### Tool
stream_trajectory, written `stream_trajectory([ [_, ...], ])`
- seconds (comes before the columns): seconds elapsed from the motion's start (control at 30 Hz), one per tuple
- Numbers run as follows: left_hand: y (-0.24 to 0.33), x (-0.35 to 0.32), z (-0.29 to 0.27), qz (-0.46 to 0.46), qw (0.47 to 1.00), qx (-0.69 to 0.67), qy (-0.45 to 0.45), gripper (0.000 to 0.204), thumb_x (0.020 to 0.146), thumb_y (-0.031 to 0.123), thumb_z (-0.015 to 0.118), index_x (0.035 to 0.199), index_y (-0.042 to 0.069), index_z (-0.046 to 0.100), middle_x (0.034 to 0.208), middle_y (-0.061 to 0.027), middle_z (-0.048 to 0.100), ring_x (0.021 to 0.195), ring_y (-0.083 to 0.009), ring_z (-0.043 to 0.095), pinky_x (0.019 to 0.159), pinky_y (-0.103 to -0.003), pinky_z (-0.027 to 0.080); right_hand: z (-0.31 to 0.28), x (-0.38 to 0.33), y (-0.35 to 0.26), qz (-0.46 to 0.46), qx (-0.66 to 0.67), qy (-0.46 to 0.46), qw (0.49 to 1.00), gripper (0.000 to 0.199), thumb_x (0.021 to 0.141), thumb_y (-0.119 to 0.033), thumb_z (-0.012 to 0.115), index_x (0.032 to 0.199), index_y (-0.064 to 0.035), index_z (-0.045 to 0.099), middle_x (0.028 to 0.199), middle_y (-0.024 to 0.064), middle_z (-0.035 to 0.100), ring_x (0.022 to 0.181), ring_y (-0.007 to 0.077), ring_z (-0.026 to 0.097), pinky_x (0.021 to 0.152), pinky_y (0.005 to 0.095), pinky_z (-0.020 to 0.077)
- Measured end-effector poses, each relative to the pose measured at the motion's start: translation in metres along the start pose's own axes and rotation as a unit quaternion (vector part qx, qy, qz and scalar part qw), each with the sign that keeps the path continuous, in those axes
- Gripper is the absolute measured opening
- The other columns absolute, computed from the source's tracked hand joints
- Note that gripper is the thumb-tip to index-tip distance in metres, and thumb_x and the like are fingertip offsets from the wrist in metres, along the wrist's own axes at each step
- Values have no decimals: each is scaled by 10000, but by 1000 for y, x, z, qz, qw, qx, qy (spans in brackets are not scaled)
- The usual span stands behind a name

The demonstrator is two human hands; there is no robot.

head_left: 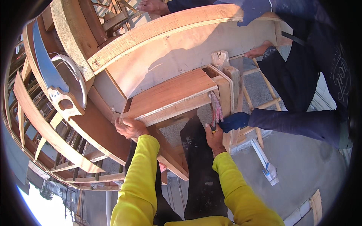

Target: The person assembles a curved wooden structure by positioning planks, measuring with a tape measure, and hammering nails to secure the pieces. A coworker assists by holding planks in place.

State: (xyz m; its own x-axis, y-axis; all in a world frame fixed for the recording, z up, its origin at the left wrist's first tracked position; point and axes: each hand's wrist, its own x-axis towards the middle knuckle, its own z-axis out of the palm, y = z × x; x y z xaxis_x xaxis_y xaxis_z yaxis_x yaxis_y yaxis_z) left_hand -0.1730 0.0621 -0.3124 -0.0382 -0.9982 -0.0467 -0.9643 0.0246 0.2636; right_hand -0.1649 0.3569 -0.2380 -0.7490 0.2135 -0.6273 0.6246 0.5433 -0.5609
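Observation:
My left hand [132, 128] is closed around the near left corner of a wooden box-like piece [173, 90] with a reddish plywood top. In my right hand [215, 138] is a claw hammer [216, 107] with a worn reddish head and a black and yellow grip. The hammer head lies close to the piece's right end, beside an upright plywood-edged block [224, 94]. Right next to the hammer, a co-worker's dark blue gloved hand [234, 121] rests by that block. How the fingers of that glove sit is hard to make out.
A curved wooden rim [162, 33] arches across the far side, another gloved hand [254, 11] on it. A handsaw [51, 71] lies on the curved frame at left. Wooden rungs [268, 103] and a white bar [264, 162] are at right, above a grey floor [301, 154].

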Motion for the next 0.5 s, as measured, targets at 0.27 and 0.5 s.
stream_trajectory([
  [0.27,18,0,-3,-28,999,-21,-30,547,888,402,415,1272,96,654,1264,-198,588,1165,-401,556,1011,-536,431,-32,13,-3,-13,-39,-80,996,368,945,-247,705,1206,-4,615,900,210,709,827,368,711,739,414,527],
  [0.5,16,0,-4,-25,998,-21,-50,536,913,393,407,1246,87,694,1317,-188,574,1218,-359,550,1042,-488,434,-25,14,20,-37,-83,-66,994,391,965,-327,664,1152,1,562,956,271,688,903,489,668,776,484,516],
])
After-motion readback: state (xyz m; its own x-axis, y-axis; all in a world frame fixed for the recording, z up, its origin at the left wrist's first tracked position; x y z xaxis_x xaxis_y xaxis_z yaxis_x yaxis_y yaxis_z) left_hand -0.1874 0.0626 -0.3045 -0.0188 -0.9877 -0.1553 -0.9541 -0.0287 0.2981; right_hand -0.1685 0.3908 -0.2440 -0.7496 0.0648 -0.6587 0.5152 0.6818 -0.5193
